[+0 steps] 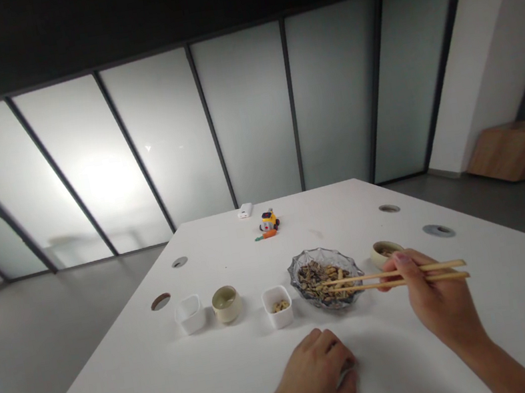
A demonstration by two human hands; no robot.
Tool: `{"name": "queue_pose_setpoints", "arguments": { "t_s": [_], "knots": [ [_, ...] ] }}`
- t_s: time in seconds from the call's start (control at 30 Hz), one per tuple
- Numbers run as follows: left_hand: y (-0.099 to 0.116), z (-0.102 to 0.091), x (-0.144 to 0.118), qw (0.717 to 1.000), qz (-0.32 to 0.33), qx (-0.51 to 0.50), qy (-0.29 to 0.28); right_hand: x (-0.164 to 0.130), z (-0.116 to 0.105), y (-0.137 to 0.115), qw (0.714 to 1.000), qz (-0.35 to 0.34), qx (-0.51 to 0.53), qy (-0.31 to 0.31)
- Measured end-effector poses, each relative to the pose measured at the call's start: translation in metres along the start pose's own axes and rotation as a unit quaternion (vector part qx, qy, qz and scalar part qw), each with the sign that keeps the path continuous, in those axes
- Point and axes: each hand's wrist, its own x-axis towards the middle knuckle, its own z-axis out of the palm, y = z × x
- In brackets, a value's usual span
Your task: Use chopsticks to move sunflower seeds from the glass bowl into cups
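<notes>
One square white cup (280, 319) holds few pieces (280, 305); scalloped glass bowl (328, 254), plenty. Right hand (437, 301) grips wooden chopsticks (372, 277); left hand (315, 377), unclenched.

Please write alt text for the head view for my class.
The wearer's right hand holds chopsticks over a clear bowl of small brown pieces on a white table. The loosely curled left hand is nearer the camera; a white container stands left of the bowl.

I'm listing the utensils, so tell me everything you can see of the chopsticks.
The chopsticks are a pair of slim, pale, wooden-looking sticks gripped in the right hand. Nearly parallel, slightly apart, they reach left over the glass bowl; whether the tips touch its contents is unclear. Their other ends jut beyond the hand.
</notes>
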Motion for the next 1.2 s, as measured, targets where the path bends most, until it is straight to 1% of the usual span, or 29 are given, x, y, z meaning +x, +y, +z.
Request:
{"name": "queue_pose_setpoints", "arguments": {
  "t_s": [0.1,0.2,0.3,0.47,0.67,0.8,0.9,1.07,1.2],
  "knots": [
    [0.001,-0.001,0.000,1.000,0.000,0.000,0.002,-0.002,0.002,0.000,1.000,0.012,0.003,-0.007],
    [0.001,-0.001,0.000,1.000,0.000,0.001,0.001,-0.003,0.004,0.001,1.000,0.008,0.004,-0.012],
    [0.002,0.000,0.002,1.000,0.000,0.002,0.000,-0.003,0.005,0.001,1.000,-0.011,0.006,-0.018],
    [0.003,0.000,0.003,1.000,0.000,0.006,-0.005,-0.003,0.006,0.002,0.999,-0.049,-0.008,-0.011],
    [0.005,0.001,0.005,1.000,-0.003,0.010,-0.006,-0.005,0.008,0.006,0.998,-0.036,0.020,-0.056],
    [0.004,0.001,0.004,1.000,0.000,0.008,-0.008,-0.005,0.007,0.008,0.998,-0.043,0.008,-0.040],
    [0.003,0.002,0.004,1.000,0.003,0.006,-0.004,-0.004,0.007,0.007,0.997,-0.068,0.001,-0.045],
    [0.004,0.002,0.006,1.000,0.012,0.023,0.009,-0.006,0.007,-0.002,0.987,-0.154,-0.016,-0.035],
    [0.005,0.001,0.006,1.000,0.013,0.026,0.010,-0.008,0.009,-0.005,0.986,-0.158,-0.019,-0.054]
  ]
}}
